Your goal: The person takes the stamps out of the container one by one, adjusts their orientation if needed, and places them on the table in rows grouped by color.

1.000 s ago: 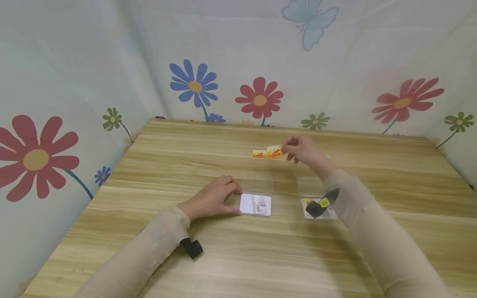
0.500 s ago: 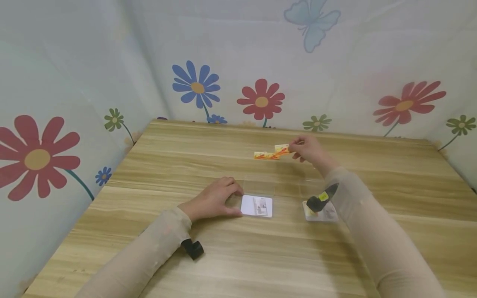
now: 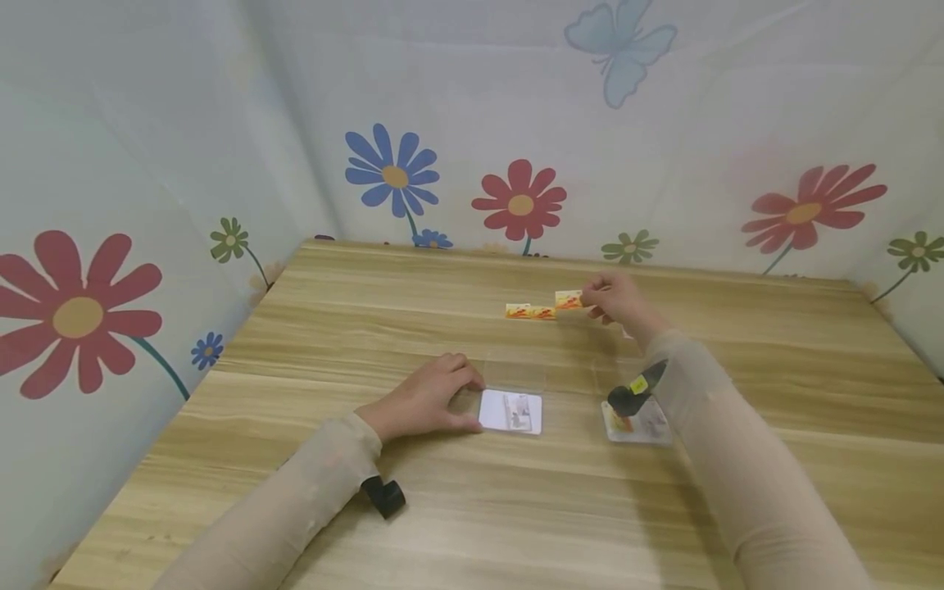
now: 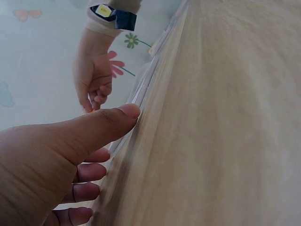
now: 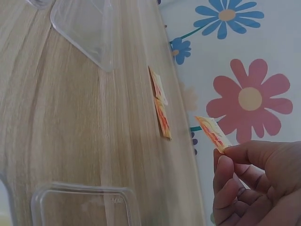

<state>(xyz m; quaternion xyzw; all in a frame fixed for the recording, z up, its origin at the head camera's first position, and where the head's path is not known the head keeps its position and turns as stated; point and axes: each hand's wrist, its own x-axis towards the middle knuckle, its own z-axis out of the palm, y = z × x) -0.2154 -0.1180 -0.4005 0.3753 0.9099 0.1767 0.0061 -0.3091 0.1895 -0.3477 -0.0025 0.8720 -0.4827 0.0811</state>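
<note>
Pinching yellow card (image 5: 214, 133): right hand (image 3: 618, 301) | wood-grain table (image 3: 509, 508) | floral backdrop (image 3: 678, 139) (creased)

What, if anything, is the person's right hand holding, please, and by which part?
The right hand pinches a small printed card by one end, the right-hand end in the head view.

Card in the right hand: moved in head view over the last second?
Yes. Against the middle red flower, the orange card in the right hand has shifted right, and is now right of the two other cards.
</note>
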